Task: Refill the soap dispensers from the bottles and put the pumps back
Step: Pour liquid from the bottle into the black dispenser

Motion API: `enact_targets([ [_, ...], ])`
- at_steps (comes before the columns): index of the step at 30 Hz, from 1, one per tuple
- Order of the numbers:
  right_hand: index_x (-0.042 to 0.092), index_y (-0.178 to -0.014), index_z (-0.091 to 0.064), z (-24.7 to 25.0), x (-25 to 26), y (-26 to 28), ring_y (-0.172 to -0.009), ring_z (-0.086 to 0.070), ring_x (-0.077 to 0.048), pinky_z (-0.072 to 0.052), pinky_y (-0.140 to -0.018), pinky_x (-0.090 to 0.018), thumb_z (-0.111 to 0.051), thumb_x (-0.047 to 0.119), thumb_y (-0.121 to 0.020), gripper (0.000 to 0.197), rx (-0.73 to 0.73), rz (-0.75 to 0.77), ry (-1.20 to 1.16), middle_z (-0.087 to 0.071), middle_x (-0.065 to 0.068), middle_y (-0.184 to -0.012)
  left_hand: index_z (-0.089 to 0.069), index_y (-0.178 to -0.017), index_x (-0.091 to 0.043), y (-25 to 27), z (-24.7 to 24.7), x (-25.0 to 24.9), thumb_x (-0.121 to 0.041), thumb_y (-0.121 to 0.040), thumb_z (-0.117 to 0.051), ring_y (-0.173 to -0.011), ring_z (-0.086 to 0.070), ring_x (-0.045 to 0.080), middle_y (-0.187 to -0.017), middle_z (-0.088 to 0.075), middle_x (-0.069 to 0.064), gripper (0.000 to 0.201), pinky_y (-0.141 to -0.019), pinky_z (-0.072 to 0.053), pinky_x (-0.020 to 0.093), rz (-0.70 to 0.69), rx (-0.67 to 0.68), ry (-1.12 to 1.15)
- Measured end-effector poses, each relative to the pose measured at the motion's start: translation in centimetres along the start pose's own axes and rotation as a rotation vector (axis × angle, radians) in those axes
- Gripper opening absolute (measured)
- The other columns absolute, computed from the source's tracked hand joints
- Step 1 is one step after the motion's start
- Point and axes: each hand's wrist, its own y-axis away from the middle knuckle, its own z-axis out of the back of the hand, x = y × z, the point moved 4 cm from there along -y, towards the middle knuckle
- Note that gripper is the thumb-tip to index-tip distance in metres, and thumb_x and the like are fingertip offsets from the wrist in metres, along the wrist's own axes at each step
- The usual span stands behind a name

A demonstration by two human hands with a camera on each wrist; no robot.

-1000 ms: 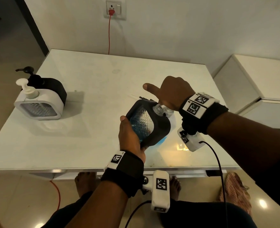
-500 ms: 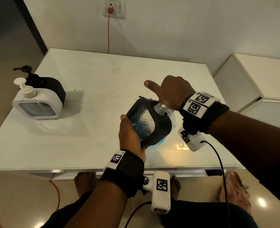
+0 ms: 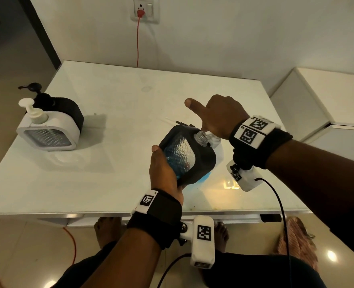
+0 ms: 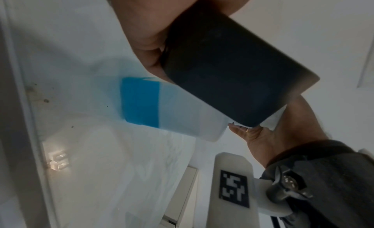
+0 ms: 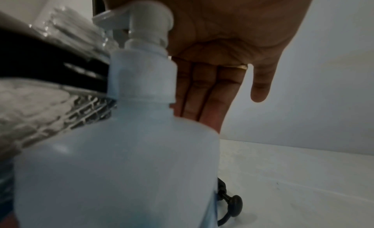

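It looks like a room in a home. A glossy white table [image 3: 113, 113] stands against a plain painted wall, where a switch-and-socket plate [image 3: 144, 9] holds a red plug and cord [image 3: 138, 38]. A low white cabinet [image 3: 321, 104] sits past the table's far right corner. The floor is polished tile, and a person's bare feet [image 3: 107, 227] show below the table's near edge.
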Motion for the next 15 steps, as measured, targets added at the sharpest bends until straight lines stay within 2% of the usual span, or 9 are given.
enact_targets([
  [3, 0.010, -0.060, -0.060, -0.02, 0.34, 0.01, -0.069, -0.066, -0.024, -0.055, -0.082, -0.043, -0.020, 0.090, -0.083, 0.093, 0.012, 0.008, -0.001, -0.069, -0.004, -0.066, -0.061, -0.138, -0.033, 0.04, 0.12, 0.09, -0.067, -0.106, -0.033, -0.116, -0.069, 0.035, -0.132, -0.069, 0.009, 0.054, -0.081, -0.065, 0.044, 0.003, -0.010, 0.011],
  [5, 0.007, -0.065, -0.067, 0.11, 0.40, -0.01, -0.070, -0.067, -0.024, -0.054, -0.082, -0.042, -0.018, 0.093, -0.081, 0.100, 0.033, 0.006, -0.010, -0.071, -0.004, -0.067, -0.060, -0.140, -0.033, 0.01, 0.18, 0.24, -0.068, -0.105, -0.032, -0.116, -0.069, 0.034, -0.133, -0.069, 0.009, 0.056, -0.077, -0.064, 0.041, 0.004, -0.010, 0.006],
  [7, 0.005, -0.066, -0.070, 0.27, 0.41, -0.10, -0.070, -0.068, -0.023, -0.053, -0.080, -0.040, -0.019, 0.093, -0.080, 0.103, 0.064, 0.007, -0.009, -0.072, -0.004, -0.066, -0.059, -0.141, -0.033, -0.07, 0.25, 0.32, -0.068, -0.105, -0.032, -0.118, -0.068, 0.034, -0.135, -0.067, 0.008, 0.057, -0.079, -0.064, 0.041, 0.003, -0.010, -0.002],
  [10, 0.009, -0.057, -0.060, 0.27, 0.71, -0.19, -0.067, -0.067, -0.023, -0.054, -0.080, -0.040, -0.022, 0.094, -0.079, 0.095, 0.077, 0.038, 0.023, -0.070, -0.004, -0.064, -0.058, -0.143, -0.034, -0.20, 0.22, 0.23, -0.069, -0.105, -0.031, -0.120, -0.066, 0.035, -0.137, -0.066, 0.008, 0.058, -0.086, -0.062, 0.044, -0.003, -0.010, -0.008],
  [15, 0.009, -0.062, -0.063, 0.22, 0.47, -0.12, -0.068, -0.066, -0.024, -0.055, -0.081, -0.044, -0.030, 0.088, -0.084, 0.088, 0.029, 0.029, 0.075, -0.068, -0.005, -0.065, -0.059, -0.140, -0.035, -0.18, 0.17, 0.13, -0.068, -0.105, -0.032, -0.119, -0.067, 0.036, -0.136, -0.067, 0.009, 0.056, -0.083, -0.064, 0.044, -0.010, 0.002, -0.006],
])
